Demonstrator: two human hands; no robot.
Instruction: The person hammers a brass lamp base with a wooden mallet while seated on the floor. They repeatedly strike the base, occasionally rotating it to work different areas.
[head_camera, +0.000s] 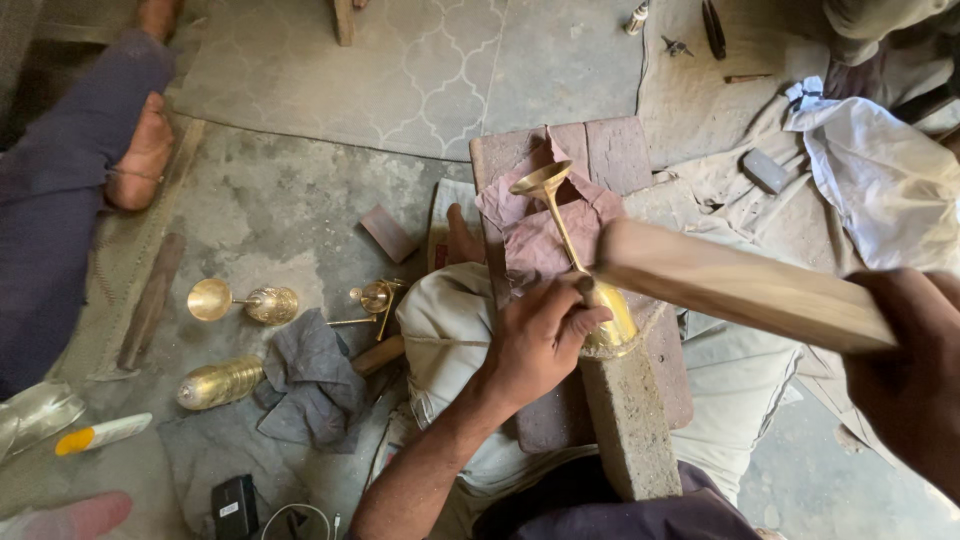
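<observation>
1. Left hand (540, 340): closed round lower stem/bowel end of brass goblet (575, 255), fingers wrapped, thumb on top.
2. Brass goblet: lying tilted, flared round foot up and away at top, stem running down toward hand, wider gold part under hand resting on end of stone block (625, 420).
3. Right hand (915, 380): at right edge of frame, gripping end of wooden mallet (740, 285); long pale flat-sided piece, far end sitting just above goblet stem near left hand. Blurred; contact w/ goblet can't be told.
4. Stone block: grey, rough, slanting up from between legs; propped on reddish wood bench (620, 150).
5. Pinkish cloth (535, 235): crumpled on bench, under goblet stem.
6. Lap: pale trousers both sides of block.
7. Floor, left of knee: small brass goblet (240, 302) on its side; oval brass vessel (218, 382) nearby; small brass fittings (375, 300); grey rag (310, 385) between them.
8. Floor, lower left: white tube w/ yellow cap (100, 434); black box (235, 505) w/ cable.
9. Upper left: another person's bare foot (140, 155), dark trouser leg.
10. Right side: white cloth (880, 170) bunched on sacking; small grey block (765, 170) beside it.
</observation>
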